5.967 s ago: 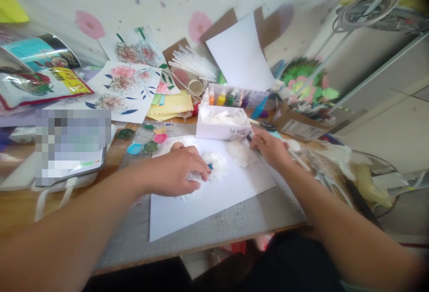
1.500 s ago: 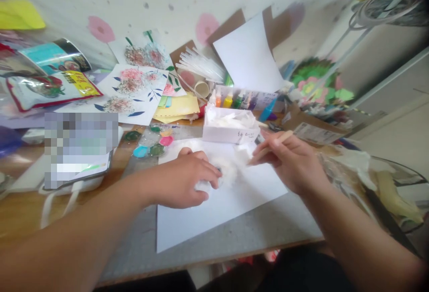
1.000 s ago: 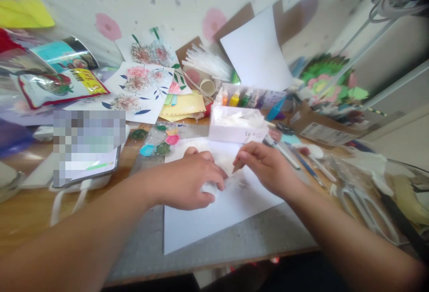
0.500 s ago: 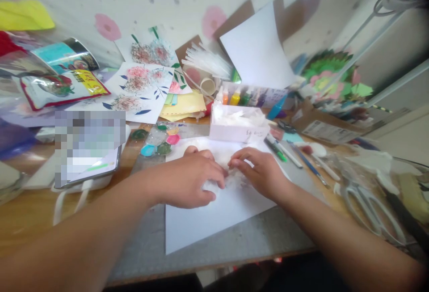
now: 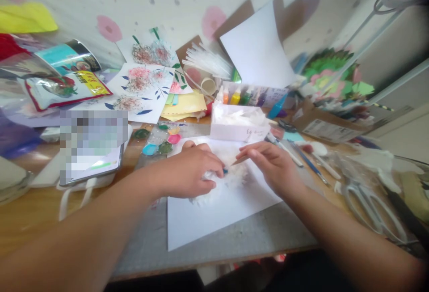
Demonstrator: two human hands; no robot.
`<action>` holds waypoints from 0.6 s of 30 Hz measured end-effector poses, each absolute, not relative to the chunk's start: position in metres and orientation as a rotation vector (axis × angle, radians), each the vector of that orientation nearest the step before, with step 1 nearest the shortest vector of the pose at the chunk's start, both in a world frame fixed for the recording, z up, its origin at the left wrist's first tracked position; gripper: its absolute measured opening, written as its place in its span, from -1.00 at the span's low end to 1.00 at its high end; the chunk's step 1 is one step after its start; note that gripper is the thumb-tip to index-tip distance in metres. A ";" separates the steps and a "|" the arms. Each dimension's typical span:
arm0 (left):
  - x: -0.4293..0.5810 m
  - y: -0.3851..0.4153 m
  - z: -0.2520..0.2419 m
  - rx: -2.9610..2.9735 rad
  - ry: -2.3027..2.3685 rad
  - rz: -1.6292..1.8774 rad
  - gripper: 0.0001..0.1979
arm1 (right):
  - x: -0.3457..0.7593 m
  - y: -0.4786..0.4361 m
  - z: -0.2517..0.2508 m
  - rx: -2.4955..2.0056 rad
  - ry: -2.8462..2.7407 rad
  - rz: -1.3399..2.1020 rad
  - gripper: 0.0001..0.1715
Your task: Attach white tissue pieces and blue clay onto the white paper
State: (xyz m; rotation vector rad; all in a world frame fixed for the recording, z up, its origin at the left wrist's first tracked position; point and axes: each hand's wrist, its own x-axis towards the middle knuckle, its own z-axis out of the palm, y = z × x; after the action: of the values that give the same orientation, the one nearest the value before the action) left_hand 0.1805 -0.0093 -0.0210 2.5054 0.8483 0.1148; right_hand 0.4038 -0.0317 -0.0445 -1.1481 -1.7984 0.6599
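My left hand (image 5: 191, 171) is over the white sheet (image 5: 197, 227), fingers curled down, with crumpled white material (image 5: 209, 175) showing between thumb and fingers. A small dark teal spot (image 5: 225, 171) shows by its fingertips. To the right, my right hand (image 5: 271, 160) is raised a little, its fingers stretched to the left and slightly apart; I see nothing held in it. Between and below the hands lies pale ruffled, fluffy material (image 5: 237, 176) on the sheet. Blur hides its exact kind.
A white box (image 5: 234, 131) of white scraps stands behind the sheet. Paint pots (image 5: 164, 137) and a phone (image 5: 97, 153) on a stand are to the left. Pens, a paintbrush (image 5: 313, 167) and scissors (image 5: 372, 211) lie right. Painted flower sheets (image 5: 137, 90) lean behind.
My right hand has drawn back to the right and its pinched fingers have loosened and straightened. My left hand stays almost in place. The view has shifted slightly.
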 end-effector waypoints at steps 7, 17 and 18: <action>0.181 -0.008 -0.022 2.518 0.835 0.142 -0.74 | 0.396 -0.035 -0.049 -1.105 -2.013 0.558 -0.77; 0.182 -0.010 -0.022 2.496 0.829 0.145 -0.76 | 0.410 -0.032 -0.046 -1.186 -2.012 0.392 -0.76; 0.182 -0.011 -0.023 2.497 0.825 0.147 -0.75 | 0.411 -0.033 -0.045 -1.185 -2.012 0.390 -0.76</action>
State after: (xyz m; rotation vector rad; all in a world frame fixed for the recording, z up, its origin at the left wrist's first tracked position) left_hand 0.1820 -0.0109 -0.0233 2.4970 0.8250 0.1465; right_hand 0.4111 -0.0326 -0.0450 -1.1849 -2.0122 0.3897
